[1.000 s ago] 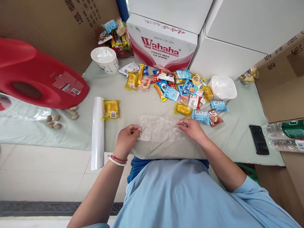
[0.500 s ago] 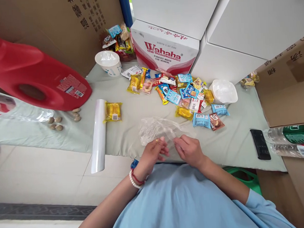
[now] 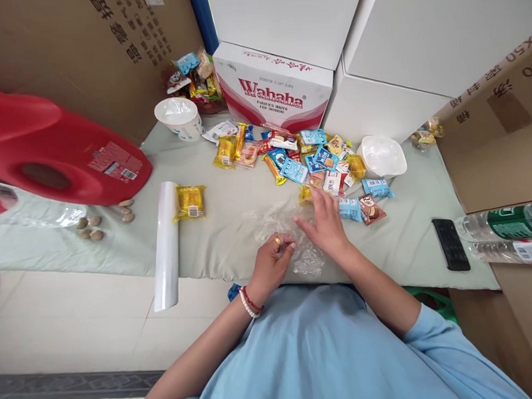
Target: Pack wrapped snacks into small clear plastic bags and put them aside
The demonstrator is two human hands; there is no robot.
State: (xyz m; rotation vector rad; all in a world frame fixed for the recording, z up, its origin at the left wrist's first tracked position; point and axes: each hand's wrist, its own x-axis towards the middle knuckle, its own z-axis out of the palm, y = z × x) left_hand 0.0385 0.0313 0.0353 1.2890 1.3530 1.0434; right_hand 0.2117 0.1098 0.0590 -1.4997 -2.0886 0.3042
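Observation:
My left hand point(image 3: 275, 260), with a ring and bracelets, is closed on the clear plastic bag point(image 3: 309, 261) near the table's front edge. The thin bag lies crumpled, partly under both hands. My right hand point(image 3: 326, 226) is open, fingers stretched toward a yellow-wrapped snack point(image 3: 305, 194) that it partly covers; whether they touch I cannot tell. Just beyond its fingers lie a blue snack packet point(image 3: 350, 209) and a brown cookie packet point(image 3: 371, 210). A heap of mixed small snack packets point(image 3: 294, 170) spreads behind. Another yellow-wrapped snack point(image 3: 190, 202) sits apart on the left.
A white plastic roll point(image 3: 166, 246) overhangs the front edge. A red jug point(image 3: 59, 151) and several brown nuts point(image 3: 95, 220) are at left. A paper tub point(image 3: 180, 122), a Wahaha carton point(image 3: 273, 91) and a white bowl point(image 3: 383, 156) stand behind. A phone point(image 3: 451, 245) and bottles point(image 3: 506, 222) lie right.
My right hand has let go of the bag, opened and reached forward to the yellow-wrapped snack. My left hand stays at the bag, whose crumpled part now shows nearer the front edge.

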